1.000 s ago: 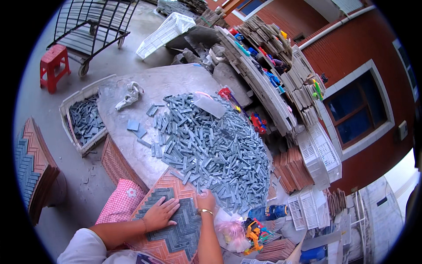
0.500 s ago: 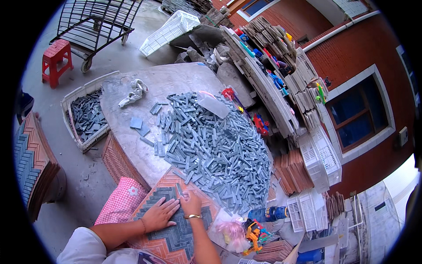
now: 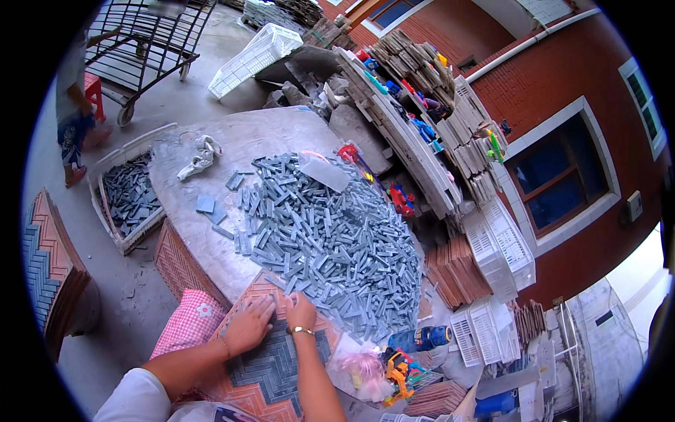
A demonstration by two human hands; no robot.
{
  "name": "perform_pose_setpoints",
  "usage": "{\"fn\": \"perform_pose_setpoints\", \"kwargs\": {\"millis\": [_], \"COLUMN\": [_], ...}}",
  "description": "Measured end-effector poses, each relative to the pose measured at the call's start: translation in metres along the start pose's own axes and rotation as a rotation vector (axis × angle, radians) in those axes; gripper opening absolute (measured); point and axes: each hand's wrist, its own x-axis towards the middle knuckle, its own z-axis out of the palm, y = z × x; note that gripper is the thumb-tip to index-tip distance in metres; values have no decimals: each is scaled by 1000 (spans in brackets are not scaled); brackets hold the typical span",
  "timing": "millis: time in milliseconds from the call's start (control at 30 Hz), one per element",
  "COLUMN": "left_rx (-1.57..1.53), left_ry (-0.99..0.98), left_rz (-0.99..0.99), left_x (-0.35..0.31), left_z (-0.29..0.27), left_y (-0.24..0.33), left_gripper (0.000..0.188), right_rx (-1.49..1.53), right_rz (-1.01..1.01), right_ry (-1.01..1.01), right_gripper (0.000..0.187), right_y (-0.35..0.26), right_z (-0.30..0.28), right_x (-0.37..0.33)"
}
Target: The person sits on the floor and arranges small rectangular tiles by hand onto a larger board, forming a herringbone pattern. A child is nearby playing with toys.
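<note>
Before me lies a herringbone-patterned board (image 3: pixel 264 362) of orange-red and grey strips. My left hand (image 3: pixel 252 325) rests on it, palm down with fingers stretched flat over the grey strips. Close beside it, my right hand (image 3: pixel 302 314) has its fingers pinched at the board's upper part, on a small grey tile strip mostly hidden by the fingertips. A gold-coloured band circles the right wrist. Just beyond the board spreads a big heap of loose grey tile strips (image 3: pixel 330 239) on the worktable (image 3: pixel 235 133).
A crate of dark tile pieces (image 3: pixel 130 190) stands left of the table. Stacked patterned boards (image 3: pixel 53 274) are at far left, where a person (image 3: pixel 74 105) stands near a metal cart (image 3: pixel 151 42). A blue bottle (image 3: pixel 422 339) and toys (image 3: pixel 397 376) lie right of the board.
My right hand has moved slightly left and up the board, its fingers closing over the strip. My left hand has shifted up a little. A person has come into view at far left.
</note>
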Motion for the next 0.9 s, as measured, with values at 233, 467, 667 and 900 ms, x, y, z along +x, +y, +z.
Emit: {"fn": "perform_pose_setpoints", "kwargs": {"millis": [233, 467, 667, 900], "left_rx": [29, 12, 18, -40], "left_ry": [79, 120, 118, 115], "left_rz": [-187, -197, -184, -236], "left_x": [28, 24, 22, 28], "left_z": [14, 19, 21, 10], "left_y": [-4, 1, -2, 5], "left_gripper": [61, 64, 66, 66], "right_rx": [123, 625, 701, 496], "right_rz": [140, 75, 28, -21], "right_ry": [125, -289, -376, -378], "right_gripper": [32, 23, 20, 14], "right_y": [5, 62, 76, 67], "right_z": [25, -17, -37, -45], "right_x": [21, 5, 2, 9]}}
